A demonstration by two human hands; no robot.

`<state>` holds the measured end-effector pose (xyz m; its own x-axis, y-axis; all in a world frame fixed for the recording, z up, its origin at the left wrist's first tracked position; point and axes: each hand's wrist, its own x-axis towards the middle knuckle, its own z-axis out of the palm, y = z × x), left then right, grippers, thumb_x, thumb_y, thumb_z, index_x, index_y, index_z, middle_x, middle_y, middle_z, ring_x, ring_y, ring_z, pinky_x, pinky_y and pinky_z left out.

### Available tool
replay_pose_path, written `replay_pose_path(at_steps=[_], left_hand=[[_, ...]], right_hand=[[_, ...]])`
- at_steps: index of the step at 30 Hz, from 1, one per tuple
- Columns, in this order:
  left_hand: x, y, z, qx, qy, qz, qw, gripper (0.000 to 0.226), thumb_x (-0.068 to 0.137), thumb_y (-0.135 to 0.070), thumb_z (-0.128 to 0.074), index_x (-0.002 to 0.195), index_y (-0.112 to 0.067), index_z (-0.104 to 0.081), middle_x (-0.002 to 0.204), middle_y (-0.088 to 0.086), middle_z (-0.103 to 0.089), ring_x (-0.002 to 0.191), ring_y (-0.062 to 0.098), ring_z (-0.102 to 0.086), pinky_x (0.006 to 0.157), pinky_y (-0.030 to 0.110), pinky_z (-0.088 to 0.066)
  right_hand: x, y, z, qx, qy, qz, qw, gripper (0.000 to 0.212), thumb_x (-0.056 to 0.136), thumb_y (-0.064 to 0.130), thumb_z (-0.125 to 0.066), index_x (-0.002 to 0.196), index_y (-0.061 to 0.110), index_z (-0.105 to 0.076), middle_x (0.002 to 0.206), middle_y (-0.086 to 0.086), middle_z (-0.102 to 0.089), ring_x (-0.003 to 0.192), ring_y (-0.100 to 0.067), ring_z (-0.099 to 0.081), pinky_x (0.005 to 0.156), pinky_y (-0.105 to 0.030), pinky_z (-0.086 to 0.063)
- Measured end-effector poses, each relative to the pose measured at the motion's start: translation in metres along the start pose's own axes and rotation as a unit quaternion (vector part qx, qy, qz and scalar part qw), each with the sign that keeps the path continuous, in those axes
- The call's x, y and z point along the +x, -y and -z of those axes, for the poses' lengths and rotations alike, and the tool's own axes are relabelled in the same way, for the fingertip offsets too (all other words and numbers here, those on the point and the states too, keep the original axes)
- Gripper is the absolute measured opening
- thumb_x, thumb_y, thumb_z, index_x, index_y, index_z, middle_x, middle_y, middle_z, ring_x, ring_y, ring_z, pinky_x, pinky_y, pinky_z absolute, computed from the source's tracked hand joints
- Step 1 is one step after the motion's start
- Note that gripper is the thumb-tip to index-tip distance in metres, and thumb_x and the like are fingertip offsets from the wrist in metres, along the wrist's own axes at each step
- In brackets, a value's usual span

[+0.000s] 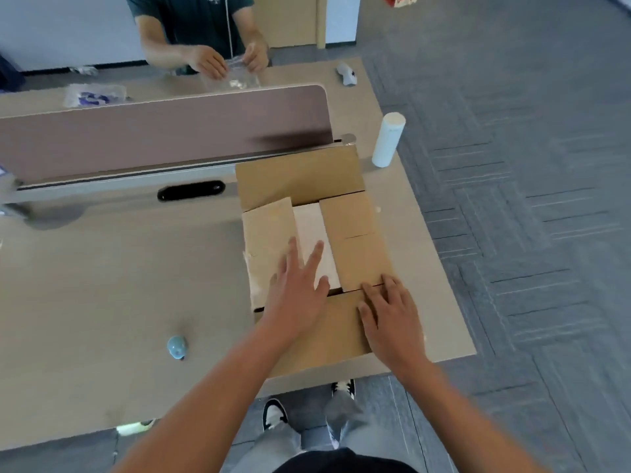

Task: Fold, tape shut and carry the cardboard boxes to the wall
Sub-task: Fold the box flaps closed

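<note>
A brown cardboard box (355, 233) sits on the desk's right end, its top flaps partly folded in. Between the left and right inner flaps a pale strip (312, 230) of the inside shows. The far flap (300, 175) stands raised and the near flap (327, 332) lies flat toward me. My left hand (297, 291) lies with straight, spread fingers on the left flap and over the gap. My right hand (389, 315) presses flat where the near flap meets the right flap.
The wooden desk (119, 285) carries a small blue tape dispenser (177, 347) at the near left and a white roll (387, 139) standing beyond the box. A brown divider panel (164, 131) crosses the desk; a person handles clear bags behind it. Grey carpet lies right.
</note>
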<state>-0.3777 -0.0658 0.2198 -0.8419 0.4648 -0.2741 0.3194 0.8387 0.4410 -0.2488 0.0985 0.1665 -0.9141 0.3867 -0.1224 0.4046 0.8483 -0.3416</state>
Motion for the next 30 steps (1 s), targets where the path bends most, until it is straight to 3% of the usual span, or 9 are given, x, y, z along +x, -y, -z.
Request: replay_pose_path(at_steps=[5, 10, 14, 17, 19, 21, 26, 28, 30], left_hand=[[0.017, -0.025, -0.037, 0.112, 0.118, 0.01, 0.987, 0.061, 0.105, -0.058, -0.027, 0.161, -0.044, -0.008, 0.171, 0.01, 0.019, 0.153, 0.05, 0.015, 0.116, 0.078, -0.006], [0.02, -0.032, -0.036, 0.134, 0.156, 0.031, 0.978, 0.062, 0.105, -0.058, -0.022, 0.163, -0.042, -0.008, 0.171, 0.014, 0.018, 0.151, 0.054, 0.018, 0.114, 0.081, -0.006], [0.027, -0.031, -0.031, 0.111, 0.185, 0.048, 0.975, 0.06, 0.103, -0.062, -0.02, 0.161, -0.046, -0.014, 0.171, 0.011, 0.016, 0.152, 0.053, 0.017, 0.113, 0.08, -0.007], [0.04, -0.034, -0.012, 0.101, 0.23, 0.04, 0.967, 0.06, 0.099, -0.053, -0.009, 0.155, -0.043, -0.029, 0.17, 0.015, -0.008, 0.152, 0.054, 0.005, 0.114, 0.075, -0.016], [0.047, -0.044, 0.017, 0.089, 0.253, 0.014, 0.963, 0.053, 0.11, -0.032, -0.013, 0.158, -0.03, -0.034, 0.162, 0.017, -0.032, 0.151, 0.046, -0.016, 0.118, 0.059, -0.025], [0.057, -0.05, 0.052, 0.023, 0.228, 0.012, 0.973, 0.051, 0.114, -0.035, -0.021, 0.16, -0.021, -0.035, 0.164, 0.011, -0.036, 0.151, 0.036, -0.028, 0.118, 0.043, -0.027], [0.061, -0.038, 0.109, -0.059, 0.06, 0.049, 0.995, 0.056, 0.108, -0.056, -0.032, 0.151, -0.026, -0.05, 0.149, 0.003, -0.055, 0.135, 0.028, -0.051, 0.103, 0.038, -0.038], [0.055, -0.033, 0.117, -0.065, 0.014, 0.054, 0.996, 0.053, 0.108, -0.054, -0.035, 0.148, -0.025, -0.052, 0.142, 0.004, -0.058, 0.132, 0.027, -0.053, 0.1, 0.038, -0.039], [0.05, -0.025, 0.111, -0.041, -0.009, 0.074, 0.996, 0.055, 0.107, -0.054, -0.036, 0.151, -0.022, -0.049, 0.153, 0.009, -0.049, 0.141, 0.031, -0.044, 0.11, 0.042, -0.036]], right_hand=[[-0.045, -0.012, 0.014, 0.008, 0.01, -0.08, 0.997, 0.05, 0.107, 0.046, -0.046, 0.153, 0.027, -0.046, 0.168, -0.015, -0.027, 0.151, -0.036, -0.029, 0.123, -0.049, -0.028], [-0.061, -0.009, 0.03, 0.125, -0.018, -0.186, 0.974, 0.052, 0.106, 0.047, -0.048, 0.153, 0.025, -0.044, 0.164, -0.001, -0.028, 0.138, -0.025, -0.048, 0.109, -0.046, -0.046], [-0.061, -0.001, 0.047, 0.185, -0.094, -0.171, 0.963, 0.053, 0.105, 0.038, -0.054, 0.153, 0.019, -0.043, 0.153, 0.002, -0.04, 0.129, -0.014, -0.05, 0.103, -0.044, -0.051], [-0.049, 0.009, 0.058, 0.196, -0.122, -0.139, 0.963, 0.056, 0.105, 0.04, -0.055, 0.155, 0.02, -0.038, 0.156, 0.003, -0.037, 0.138, -0.015, -0.046, 0.102, -0.046, -0.053], [-0.036, 0.016, 0.065, 0.199, -0.128, -0.107, 0.966, 0.061, 0.105, 0.045, -0.053, 0.159, 0.025, -0.03, 0.163, 0.005, -0.03, 0.145, -0.018, -0.042, 0.106, -0.049, -0.052], [-0.019, 0.022, 0.07, 0.206, -0.132, -0.072, 0.967, 0.066, 0.106, 0.046, -0.051, 0.162, 0.029, -0.021, 0.169, 0.005, -0.02, 0.148, -0.021, -0.04, 0.108, -0.047, -0.05], [0.037, 0.03, 0.055, 0.159, -0.104, -0.013, 0.982, 0.066, 0.107, 0.04, -0.05, 0.164, 0.029, -0.021, 0.175, 0.002, -0.008, 0.149, -0.026, -0.038, 0.104, -0.045, -0.049], [0.06, 0.028, 0.04, 0.12, -0.065, -0.011, 0.991, 0.06, 0.106, 0.036, -0.051, 0.161, 0.023, -0.032, 0.173, -0.005, -0.019, 0.143, -0.031, -0.043, 0.106, -0.046, -0.048], [0.076, 0.022, 0.026, 0.067, -0.036, 0.012, 0.997, 0.052, 0.103, 0.035, -0.047, 0.151, 0.015, -0.049, 0.163, -0.012, -0.04, 0.138, -0.035, -0.048, 0.111, -0.045, -0.044]])
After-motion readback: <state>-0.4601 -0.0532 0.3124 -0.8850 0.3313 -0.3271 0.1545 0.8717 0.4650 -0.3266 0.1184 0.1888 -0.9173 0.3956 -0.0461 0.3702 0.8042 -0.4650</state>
